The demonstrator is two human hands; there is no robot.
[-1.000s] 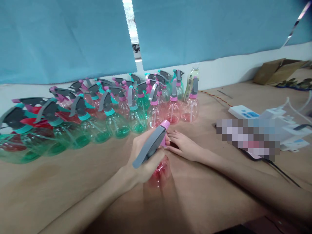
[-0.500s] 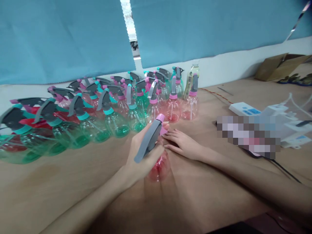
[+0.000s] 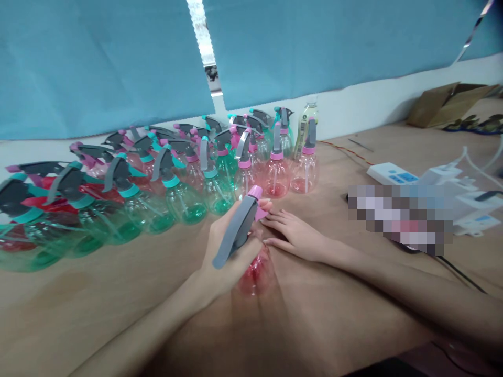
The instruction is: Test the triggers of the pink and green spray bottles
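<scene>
A clear pink spray bottle with a grey trigger head and pink nozzle stands on the table in front of me. My left hand is wrapped round its neck, just below the spray head. Palm down, my right hand lies on the table to the right of the bottle, fingers stretched out. Its fingertips are close to the left hand; whether they touch it I cannot tell. Beyond both hands stand several more spray bottles, among them a green one and a pink one.
Rows of bottles run from the left edge to the back middle, near a labelled drink bottle. At right are a white power strip with plugs and cables, and a blurred-out flat object. A cardboard box sits far right.
The view has shifted very slightly. Both hands keep the same positions, the left still round the pink spray bottle and the right still flat on the table.
</scene>
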